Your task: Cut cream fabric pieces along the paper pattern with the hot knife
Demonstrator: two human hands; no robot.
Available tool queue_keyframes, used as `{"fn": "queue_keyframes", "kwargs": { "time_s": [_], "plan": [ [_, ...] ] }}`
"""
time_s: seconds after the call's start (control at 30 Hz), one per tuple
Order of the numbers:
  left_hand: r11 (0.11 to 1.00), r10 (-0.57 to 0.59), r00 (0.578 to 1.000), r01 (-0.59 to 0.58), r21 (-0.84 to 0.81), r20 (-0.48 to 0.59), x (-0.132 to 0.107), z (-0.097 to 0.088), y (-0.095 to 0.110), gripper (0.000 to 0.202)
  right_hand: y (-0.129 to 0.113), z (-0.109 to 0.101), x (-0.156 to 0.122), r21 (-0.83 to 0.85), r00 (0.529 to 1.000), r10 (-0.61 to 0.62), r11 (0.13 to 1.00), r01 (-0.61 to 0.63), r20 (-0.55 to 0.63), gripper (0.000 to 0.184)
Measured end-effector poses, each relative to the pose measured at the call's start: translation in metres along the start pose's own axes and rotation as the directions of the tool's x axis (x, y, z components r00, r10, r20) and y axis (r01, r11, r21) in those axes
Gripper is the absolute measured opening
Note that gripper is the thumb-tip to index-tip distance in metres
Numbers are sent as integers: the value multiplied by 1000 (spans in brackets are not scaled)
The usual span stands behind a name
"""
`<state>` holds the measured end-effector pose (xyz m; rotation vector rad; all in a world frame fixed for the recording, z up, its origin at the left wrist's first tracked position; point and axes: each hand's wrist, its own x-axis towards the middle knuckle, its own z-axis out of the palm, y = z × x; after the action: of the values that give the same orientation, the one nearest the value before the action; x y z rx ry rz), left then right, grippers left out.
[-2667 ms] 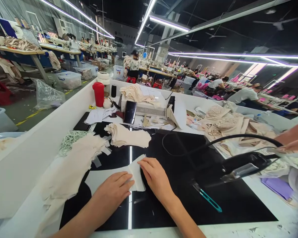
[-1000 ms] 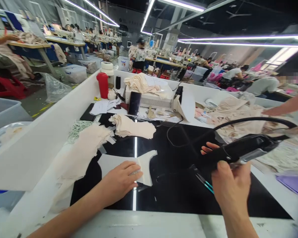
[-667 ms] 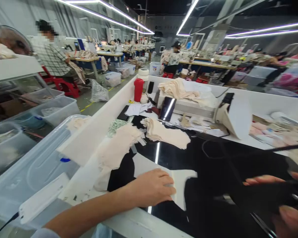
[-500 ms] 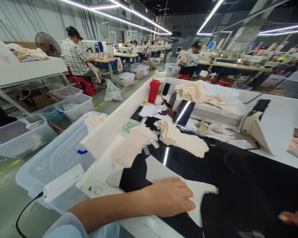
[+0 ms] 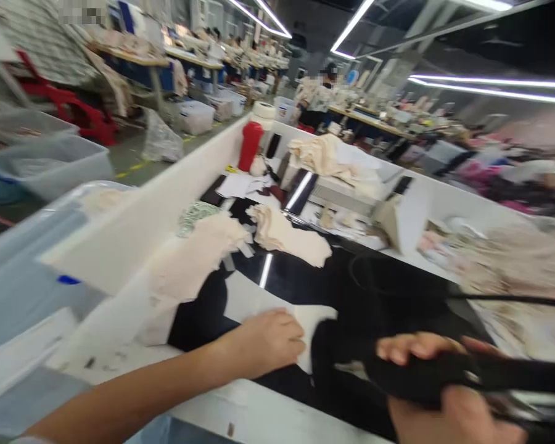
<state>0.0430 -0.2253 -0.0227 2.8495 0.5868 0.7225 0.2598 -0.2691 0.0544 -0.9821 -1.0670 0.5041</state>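
Two bare hands show over the black mat [image 5: 351,283] that I watch through my remote head camera. I see the left hand [image 5: 275,339] palm down on a white cloth piece [image 5: 247,297], its fingers loosely bent, clasping nothing that I can make out; the piece lies on the near part of the mat and shows on both sides of the hand. At near right I have the right hand [image 5: 432,416] grasping a black tool [image 5: 420,379], fingers over its far side and thumb on the near side, all quite blurred. Beyond the left hand I find a stack of cream pieces [image 5: 300,240] on the mat; to the left lies a pale cloth pile [image 5: 194,256] beside a green string tangle [image 5: 197,216]. Far left I see a red cup [image 5: 250,147]; right, a beige cloth heap [image 5: 527,259].
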Motion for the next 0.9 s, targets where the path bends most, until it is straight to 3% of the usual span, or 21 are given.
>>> {"fn": "queue_keyframes", "kwargs": {
  "time_s": [0.2, 0.4, 0.6, 0.9],
  "plan": [
    [996, -7, 999, 4, -84, -37, -10, 5, -7, 10, -7, 24, -10, 44, 998, -53, 998, 53, 16, 42],
    [995, 99, 995, -98, -30, 19, -2, 0, -1, 7, -6, 25, -23, 130, 1000, -13, 991, 14, -4, 48],
    [978, 196, 978, -201, 64, 66, 10, -4, 4, 25, -6, 30, -30, 102, 999, -22, 995, 19, 28, 44],
    [967, 224, 965, -237, 92, 136, 5, -3, 0, 24, -2, 31, -39, 208, 996, -4, 978, -16, 93, 46]
  ]
}}
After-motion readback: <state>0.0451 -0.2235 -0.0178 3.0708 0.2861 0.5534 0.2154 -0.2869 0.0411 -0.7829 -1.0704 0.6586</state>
